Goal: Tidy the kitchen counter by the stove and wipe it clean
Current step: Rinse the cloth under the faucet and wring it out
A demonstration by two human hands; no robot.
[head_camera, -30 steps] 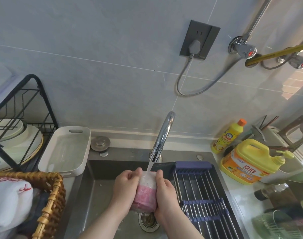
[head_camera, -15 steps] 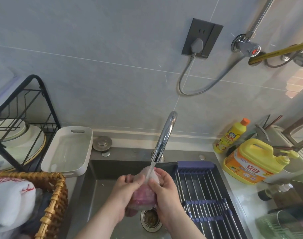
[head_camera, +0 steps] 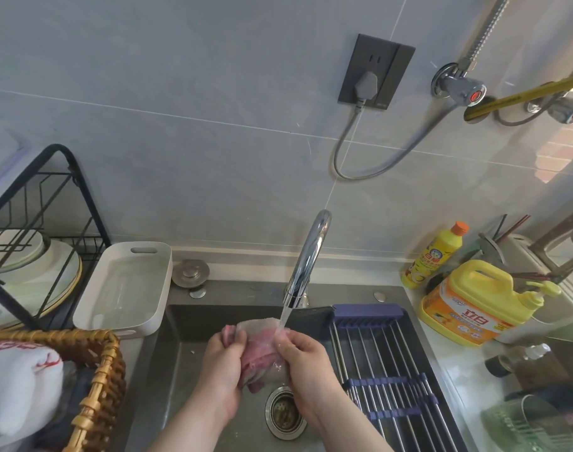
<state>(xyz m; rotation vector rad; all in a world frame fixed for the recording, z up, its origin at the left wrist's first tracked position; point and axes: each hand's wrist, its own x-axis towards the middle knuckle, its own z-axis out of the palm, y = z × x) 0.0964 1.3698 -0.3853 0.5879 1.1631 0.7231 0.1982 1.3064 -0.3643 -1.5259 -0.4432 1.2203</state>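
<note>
A wet pink cloth (head_camera: 260, 350) is gripped by the left hand (head_camera: 221, 363) and the right hand (head_camera: 303, 360), with fingers curled round it from both sides. It is held over the sink (head_camera: 180, 363), above the drain (head_camera: 283, 414), and is hit by water from the tap (head_camera: 308, 256). A metal rack (head_camera: 386, 363) is laid over the sink's right side. A white tray (head_camera: 125, 288) is set on the left, and a yellow soap jug (head_camera: 474, 305) on the right.

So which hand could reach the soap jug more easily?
Likely the right hand: the jug stands on its side of the sink; the left hand would cross over. Both grip the cloth.
</note>
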